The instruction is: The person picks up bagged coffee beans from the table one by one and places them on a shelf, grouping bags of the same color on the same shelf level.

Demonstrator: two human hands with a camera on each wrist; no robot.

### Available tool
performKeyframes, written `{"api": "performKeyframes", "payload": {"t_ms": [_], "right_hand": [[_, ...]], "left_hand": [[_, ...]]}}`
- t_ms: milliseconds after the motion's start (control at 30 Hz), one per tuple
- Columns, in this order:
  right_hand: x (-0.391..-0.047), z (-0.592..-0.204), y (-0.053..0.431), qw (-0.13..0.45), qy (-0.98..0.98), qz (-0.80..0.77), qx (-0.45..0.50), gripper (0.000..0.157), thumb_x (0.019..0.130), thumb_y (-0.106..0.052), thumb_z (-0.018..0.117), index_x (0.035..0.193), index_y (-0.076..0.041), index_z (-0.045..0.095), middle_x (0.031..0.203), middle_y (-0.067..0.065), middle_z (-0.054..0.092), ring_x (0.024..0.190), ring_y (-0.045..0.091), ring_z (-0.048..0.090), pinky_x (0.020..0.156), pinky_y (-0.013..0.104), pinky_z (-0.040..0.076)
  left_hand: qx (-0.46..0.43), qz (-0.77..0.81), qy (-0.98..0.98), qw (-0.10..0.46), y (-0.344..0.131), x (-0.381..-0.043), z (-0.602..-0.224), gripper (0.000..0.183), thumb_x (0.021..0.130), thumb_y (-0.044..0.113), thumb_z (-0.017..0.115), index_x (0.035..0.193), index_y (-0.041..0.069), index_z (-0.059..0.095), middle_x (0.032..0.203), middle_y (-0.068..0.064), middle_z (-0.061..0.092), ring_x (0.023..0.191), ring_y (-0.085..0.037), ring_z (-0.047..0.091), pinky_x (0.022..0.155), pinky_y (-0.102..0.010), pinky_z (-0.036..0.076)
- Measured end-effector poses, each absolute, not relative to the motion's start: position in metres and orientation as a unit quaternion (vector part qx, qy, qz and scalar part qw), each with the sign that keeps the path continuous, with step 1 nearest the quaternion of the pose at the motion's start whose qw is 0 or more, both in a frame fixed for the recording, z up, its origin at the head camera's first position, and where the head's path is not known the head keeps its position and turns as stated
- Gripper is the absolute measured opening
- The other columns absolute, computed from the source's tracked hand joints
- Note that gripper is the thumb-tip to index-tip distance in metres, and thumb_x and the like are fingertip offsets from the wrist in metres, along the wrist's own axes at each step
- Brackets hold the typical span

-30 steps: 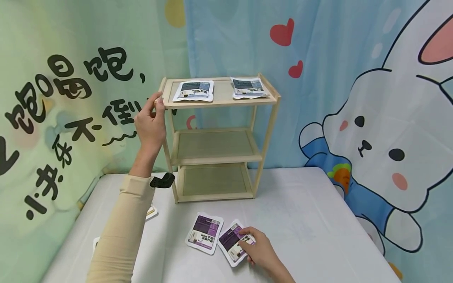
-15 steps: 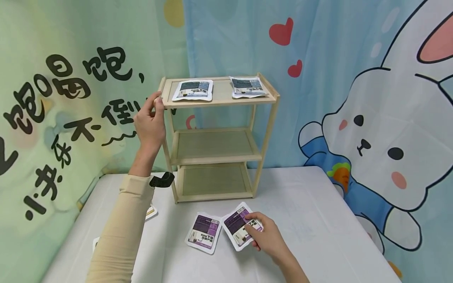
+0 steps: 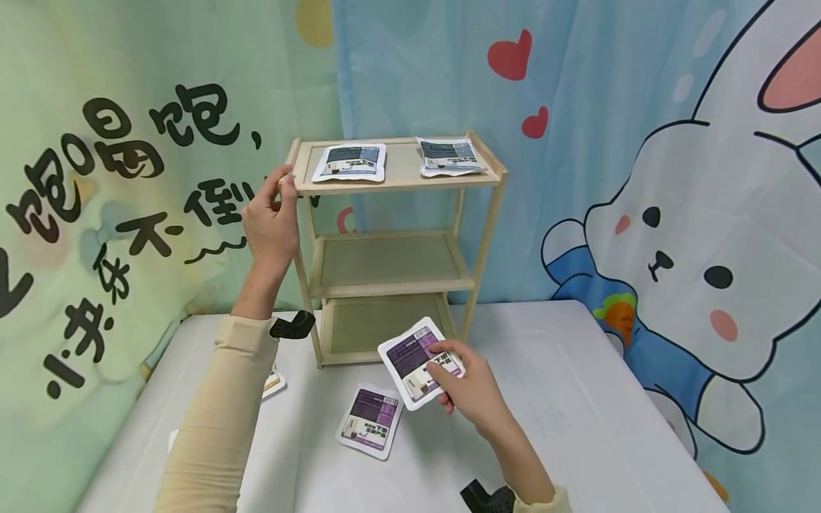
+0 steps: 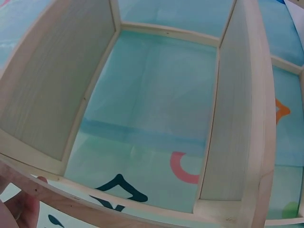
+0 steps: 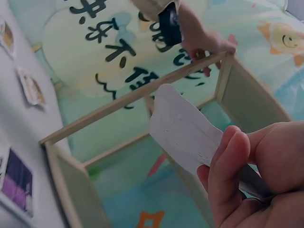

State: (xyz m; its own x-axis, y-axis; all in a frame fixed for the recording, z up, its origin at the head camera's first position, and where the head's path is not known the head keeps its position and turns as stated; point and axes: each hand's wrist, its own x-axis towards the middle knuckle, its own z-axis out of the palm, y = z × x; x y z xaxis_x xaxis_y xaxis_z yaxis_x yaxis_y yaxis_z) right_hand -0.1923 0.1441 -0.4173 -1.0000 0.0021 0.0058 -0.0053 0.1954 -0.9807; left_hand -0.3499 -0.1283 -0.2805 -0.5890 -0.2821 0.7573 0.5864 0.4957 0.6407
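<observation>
My right hand (image 3: 471, 381) pinches a flat white packet with a purple label (image 3: 413, 360), held up in front of the shelf's bottom tier. The right wrist view shows the plain white back of this packet (image 5: 183, 126). With my left hand (image 3: 272, 221) I grip the upper left corner of a three-tier wooden shelf (image 3: 391, 292); its fingers (image 4: 26, 209) show at the frame in the left wrist view. A second purple packet (image 3: 370, 422) lies on the table below. Two blue-labelled packets, one at left (image 3: 350, 163) and one at right (image 3: 450, 157), lie on the top tier.
Partly behind my left sleeve, another packet (image 3: 274, 385) lies on the white table (image 3: 577, 399). A printed curtain (image 3: 410, 71) hangs close behind the shelf. The middle tier (image 3: 391, 262) and bottom tier (image 3: 359, 328) are bare.
My right hand has lifted the purple packet off the table and carried it up and forward toward the shelf. The left hand keeps its hold on the shelf corner.
</observation>
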Motion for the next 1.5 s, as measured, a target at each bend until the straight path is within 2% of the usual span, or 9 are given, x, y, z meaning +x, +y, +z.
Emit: {"api": "performKeyframes", "payload": {"t_ms": [200,300,367,433,567,933,1200,1300,1500], "right_hand": [[-0.21,-0.398,0.133,0.005,-0.77,0.637,0.024,0.029,0.092,-0.006,0.064,0.121,-0.006,0.059,0.079,0.014,0.058,0.045,0.015,0.051,0.04,0.025,0.042],[-0.219,-0.39,0.127,0.0,-0.763,0.645,0.039,0.029,0.093,-0.005,0.063,0.121,-0.005,0.058,0.08,0.015,0.058,0.046,0.014,0.051,0.04,0.024,0.042],[-0.226,-0.385,0.124,-0.004,-0.759,0.65,0.044,0.029,0.094,-0.005,0.062,0.122,-0.005,0.058,0.081,0.015,0.058,0.046,0.014,0.051,0.041,0.024,0.042],[-0.232,-0.38,0.12,-0.006,-0.754,0.655,0.05,0.03,0.094,-0.006,0.062,0.123,-0.005,0.057,0.08,0.015,0.058,0.046,0.013,0.051,0.041,0.024,0.043],[-0.246,-0.37,0.113,-0.007,-0.746,0.663,0.065,0.03,0.095,-0.006,0.061,0.125,-0.004,0.057,0.08,0.014,0.058,0.046,0.013,0.051,0.042,0.023,0.043],[-0.282,-0.343,0.097,0.014,-0.734,0.677,0.06,0.029,0.095,-0.005,0.06,0.124,-0.002,0.056,0.085,0.017,0.058,0.048,0.013,0.053,0.043,0.022,0.044],[-0.308,-0.333,0.077,0.021,-0.729,0.683,0.039,0.036,0.096,-0.008,0.059,0.131,-0.004,0.052,0.113,0.019,0.055,0.056,0.013,0.059,0.054,0.024,0.051],[-0.317,-0.331,0.069,0.016,-0.717,0.695,0.04,0.039,0.096,-0.006,0.057,0.134,-0.002,0.049,0.115,0.024,0.054,0.057,0.012,0.059,0.057,0.023,0.052],[-0.33,-0.334,0.056,-0.001,-0.708,0.705,0.032,0.04,0.096,-0.002,0.055,0.135,0.0,0.046,0.121,0.025,0.051,0.058,0.013,0.06,0.057,0.023,0.052]], "left_hand": [[-0.101,-0.49,-0.743,0.445,-0.128,-0.35,-0.281,0.037,0.098,0.032,0.049,0.123,0.014,0.069,0.104,-0.008,0.07,0.047,-0.013,0.047,0.044,-0.02,0.027],[-0.097,-0.493,-0.744,0.44,-0.127,-0.35,-0.28,0.037,0.098,0.031,0.049,0.123,0.013,0.069,0.107,-0.008,0.07,0.065,-0.015,0.062,0.051,-0.017,0.034],[-0.102,-0.497,-0.739,0.444,-0.126,-0.351,-0.28,0.036,0.098,0.029,0.049,0.122,0.011,0.069,0.099,-0.009,0.071,0.072,-0.016,0.062,0.055,-0.017,0.036],[-0.108,-0.501,-0.732,0.449,-0.125,-0.351,-0.28,0.035,0.098,0.026,0.05,0.121,0.009,0.069,0.083,-0.009,0.067,0.07,-0.013,0.059,0.056,-0.018,0.035],[-0.11,-0.505,-0.729,0.449,-0.124,-0.351,-0.278,0.034,0.098,0.023,0.049,0.12,0.007,0.069,0.063,-0.005,0.045,0.055,-0.014,0.037,0.051,-0.023,0.025],[-0.115,-0.508,-0.749,0.409,-0.125,-0.351,-0.269,0.035,0.095,0.017,0.047,0.12,0.004,0.068,0.065,-0.006,0.046,0.056,-0.015,0.036,0.051,-0.024,0.026],[-0.114,-0.523,-0.749,0.39,-0.13,-0.349,-0.264,0.034,0.094,0.014,0.05,0.121,0.007,0.069,0.072,-0.007,0.06,0.057,-0.014,0.042,0.051,-0.024,0.03],[-0.113,-0.522,-0.749,0.391,-0.131,-0.35,-0.262,0.034,0.094,0.014,0.05,0.122,0.008,0.069,0.069,-0.007,0.058,0.055,-0.014,0.04,0.05,-0.024,0.029],[-0.109,-0.522,-0.75,0.392,-0.131,-0.35,-0.265,0.034,0.094,0.014,0.049,0.122,0.008,0.069,0.067,-0.005,0.056,0.054,-0.013,0.04,0.05,-0.023,0.029]]}}
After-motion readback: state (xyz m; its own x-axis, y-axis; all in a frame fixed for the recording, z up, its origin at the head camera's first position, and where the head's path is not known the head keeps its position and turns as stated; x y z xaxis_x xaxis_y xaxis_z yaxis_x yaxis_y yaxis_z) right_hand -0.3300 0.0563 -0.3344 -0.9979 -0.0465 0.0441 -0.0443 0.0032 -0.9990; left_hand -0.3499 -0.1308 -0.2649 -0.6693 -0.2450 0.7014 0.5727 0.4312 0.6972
